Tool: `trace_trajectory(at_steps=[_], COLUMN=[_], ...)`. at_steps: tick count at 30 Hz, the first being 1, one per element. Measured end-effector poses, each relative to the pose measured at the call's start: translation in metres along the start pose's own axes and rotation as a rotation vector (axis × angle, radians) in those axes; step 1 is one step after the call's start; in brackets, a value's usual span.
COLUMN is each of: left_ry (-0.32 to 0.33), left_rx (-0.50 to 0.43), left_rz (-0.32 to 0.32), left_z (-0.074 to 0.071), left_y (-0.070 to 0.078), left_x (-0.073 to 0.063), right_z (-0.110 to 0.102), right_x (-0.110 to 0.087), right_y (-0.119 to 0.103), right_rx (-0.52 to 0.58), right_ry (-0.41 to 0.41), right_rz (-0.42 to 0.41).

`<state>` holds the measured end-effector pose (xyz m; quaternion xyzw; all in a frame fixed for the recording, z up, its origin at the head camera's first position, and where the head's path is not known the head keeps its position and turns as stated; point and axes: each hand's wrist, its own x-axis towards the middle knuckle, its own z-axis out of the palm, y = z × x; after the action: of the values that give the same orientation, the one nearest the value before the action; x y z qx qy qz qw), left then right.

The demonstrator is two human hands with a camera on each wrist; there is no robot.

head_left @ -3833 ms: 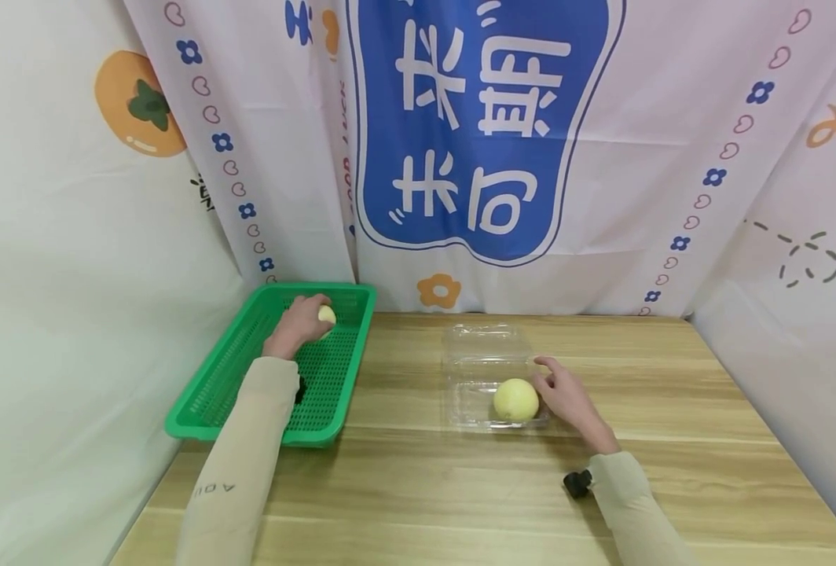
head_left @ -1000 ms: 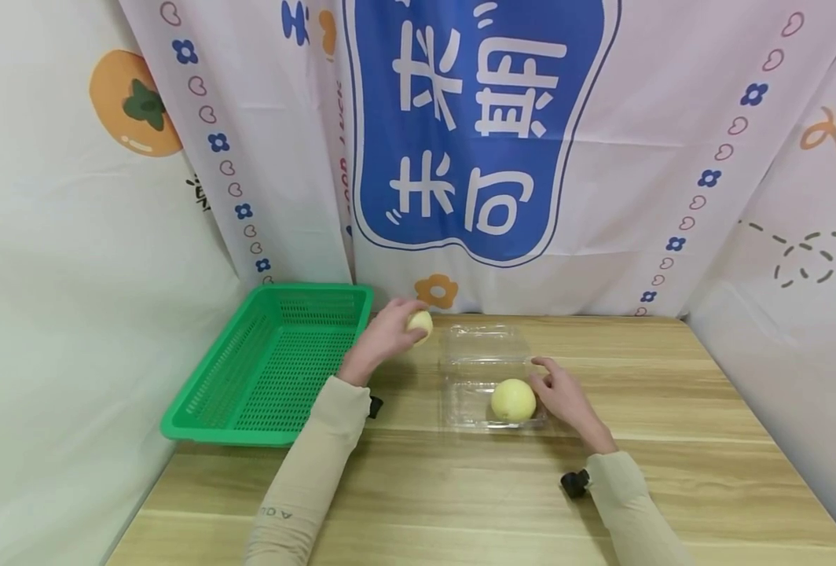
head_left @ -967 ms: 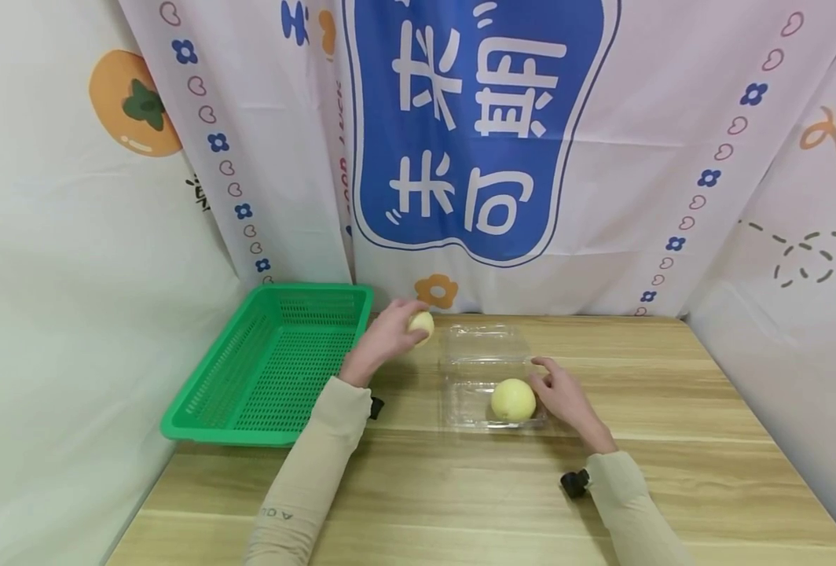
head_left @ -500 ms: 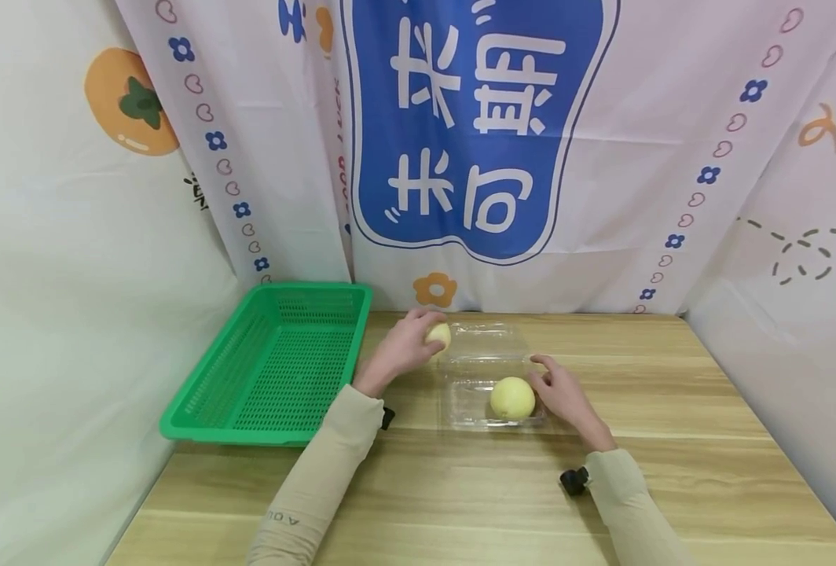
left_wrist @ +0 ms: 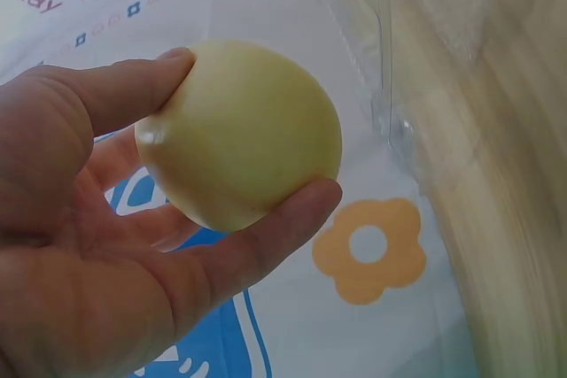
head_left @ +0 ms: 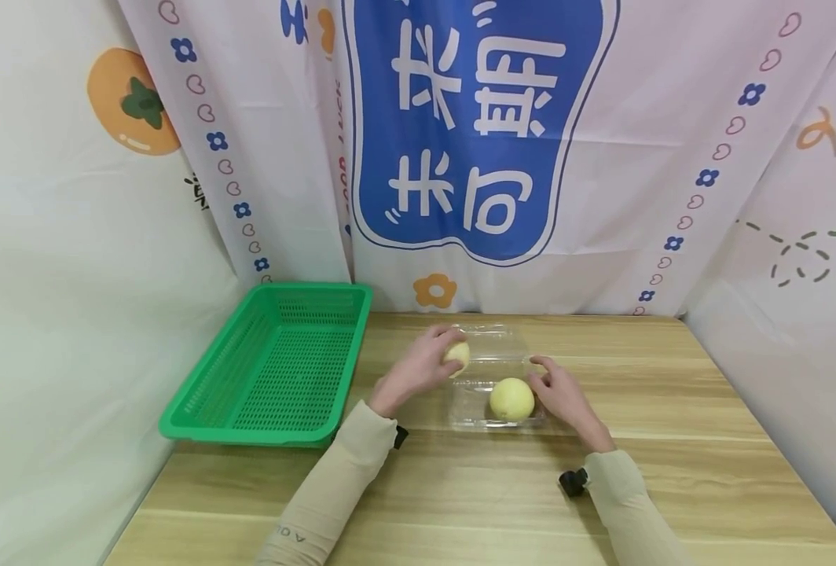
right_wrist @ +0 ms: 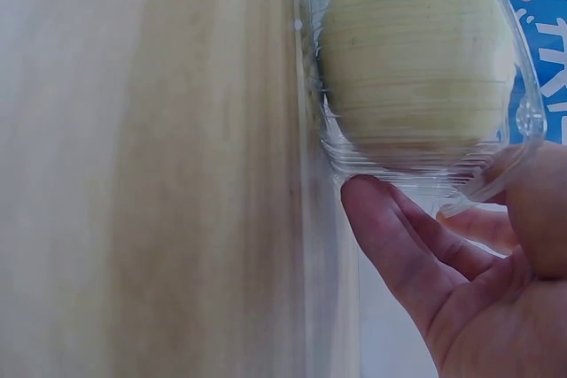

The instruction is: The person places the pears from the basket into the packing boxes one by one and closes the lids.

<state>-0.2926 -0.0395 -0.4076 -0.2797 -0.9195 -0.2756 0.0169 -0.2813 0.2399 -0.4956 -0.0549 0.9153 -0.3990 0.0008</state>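
A pale yellow round fruit [left_wrist: 239, 135] is held between the thumb and fingers of my left hand [head_left: 425, 363]. In the head view that hand is over the left side of an open clear plastic clamshell box [head_left: 469, 405]. A second, larger-looking pale yellow fruit [head_left: 512, 399] sits at the right end of the box's near half. My right hand [head_left: 562, 393] grips the box's right end; in the right wrist view its thumb is at the rim and its fingertips [right_wrist: 363, 196] touch the ribbed outer wall [right_wrist: 399, 170]. The box's lid half lies folded back, away from me.
A green perforated plastic basket [head_left: 350, 369] with nothing in it stands at the left of the wooden table [head_left: 517, 503]. A printed white cloth [head_left: 623, 212] hangs behind the table, with white cloth walls at both sides.
My left hand has carried the fruit out of the green basket, rightward, and then nearer to me over the clamshell box. The right hand has stayed at the box's end.
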Motion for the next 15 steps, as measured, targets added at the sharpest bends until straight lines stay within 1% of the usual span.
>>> trace_trajectory(at_steps=[3, 10, 12, 15], left_ry=[-0.002, -0.007, -0.008, -0.013], left_rx=[-0.017, -0.019, -0.022, 0.0], left_rz=[0.007, 0.048, 0.051, 0.06], left_z=[0.004, 0.013, 0.015, 0.02], left_y=[0.002, 0.005, 0.005, 0.006], left_x=[-0.001, -0.002, -0.003, -0.003], right_z=[0.0, 0.001, 0.001, 0.001], right_x=[0.0, 0.001, 0.001, 0.001], right_y=[0.0, 0.001, 0.001, 0.002], right_rx=[0.0, -0.005, -0.006, -0.003], right_ry=[0.003, 0.006, 0.004, 0.004], right_rz=[0.002, 0.002, 0.002, 0.008])
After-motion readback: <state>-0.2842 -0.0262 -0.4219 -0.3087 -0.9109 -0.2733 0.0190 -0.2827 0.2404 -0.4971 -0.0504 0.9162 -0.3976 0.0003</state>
